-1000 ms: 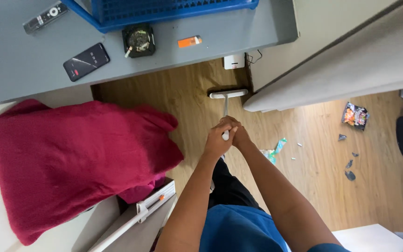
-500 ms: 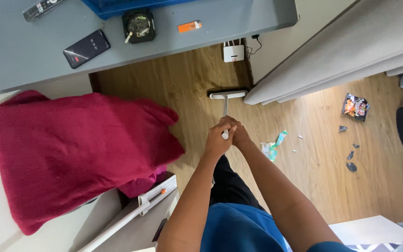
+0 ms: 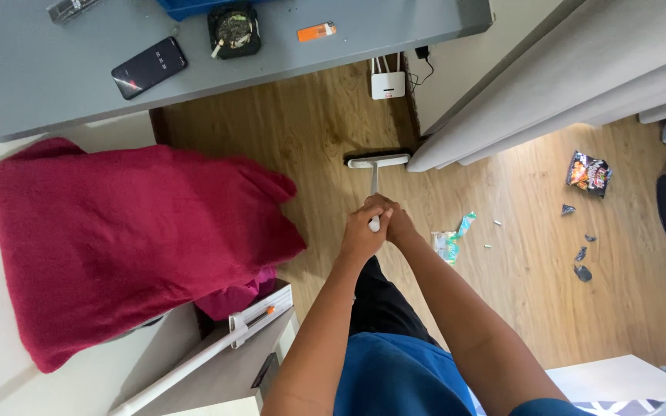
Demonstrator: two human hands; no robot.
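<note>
Head view, looking straight down: both hands are wrapped together around the top of a white broom handle (image 3: 374, 185). The left hand (image 3: 360, 235) has its fingers curled shut round the handle's end, and the right hand (image 3: 397, 223) is pressed against it from the other side, also closed on the handle (the white tip shows between the two). The handle runs away from the hands to a white broom head (image 3: 378, 161) with dark bristles, which rests flat on the wooden floor (image 3: 310, 131), just beside the corner of a pale grey piece of furniture (image 3: 564, 85).

On the floor to the right of the hands lies a crumpled green and clear wrapper (image 3: 450, 240), near the right forearm. Farther right, well apart from the broom, lie a dark snack packet (image 3: 588, 172) and a few small dark scraps (image 3: 580, 266). A white router (image 3: 388, 82) stands against the wall beyond the broom head.

A large red blanket (image 3: 125, 239) is spread to the left of the hands. Above it a grey worktop (image 3: 55, 100) carries a black phone (image 3: 149, 67), a black ashtray (image 3: 234, 29) and an orange lighter (image 3: 316, 31).
</note>
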